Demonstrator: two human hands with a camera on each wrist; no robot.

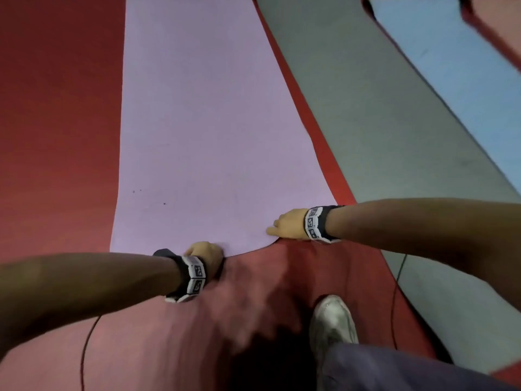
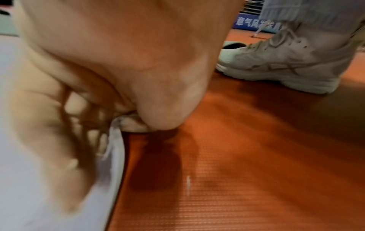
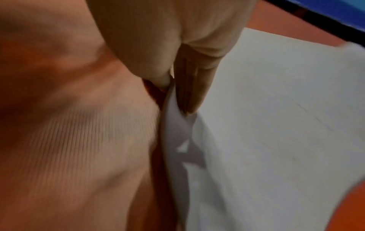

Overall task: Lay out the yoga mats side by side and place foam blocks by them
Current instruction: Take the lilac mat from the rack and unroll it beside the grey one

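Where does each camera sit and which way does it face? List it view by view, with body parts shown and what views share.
Head: up on the head, facing down at the purple mat, grey mat, blue mat; shows forearms, left hand, right hand, a shoe.
Left wrist: low by the red floor, facing along the fingers gripping the purple mat's edge; shoe visible.
Right wrist: low, facing along fingers pinching that edge.
Shared: all show the purple mat's near edge; head and left wrist show the shoe.

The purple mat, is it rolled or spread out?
Spread out: the purple mat lies flat on the red floor; both hands grip its near edge, slightly lifted.
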